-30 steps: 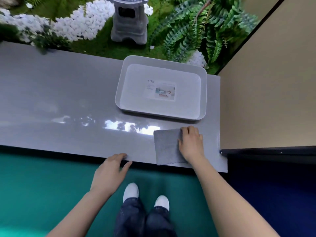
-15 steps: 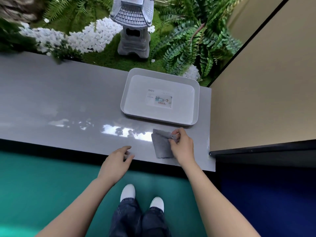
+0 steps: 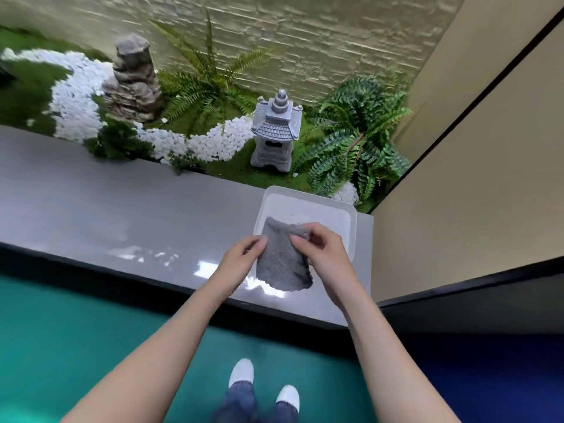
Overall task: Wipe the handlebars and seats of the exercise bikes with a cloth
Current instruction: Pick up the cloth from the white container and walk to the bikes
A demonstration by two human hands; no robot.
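A grey cloth (image 3: 282,264) hangs in the air above the grey ledge (image 3: 122,221), lifted off it. My right hand (image 3: 323,251) pinches the cloth's upper right edge. My left hand (image 3: 241,254) holds its upper left edge with fingertips. The cloth covers part of the white tray (image 3: 351,221) behind it. No exercise bike is in view.
The white tray sits on the ledge's right end, by the beige wall (image 3: 457,193). Behind the ledge lies an indoor garden with a stone lantern (image 3: 276,135), ferns (image 3: 357,138) and white pebbles (image 3: 76,96). A teal floor (image 3: 91,331) and my white shoes are below.
My right hand picked the cloth up from the ledge. My left hand left the ledge's edge and took the cloth's other side. The view tilted up toward the garden.
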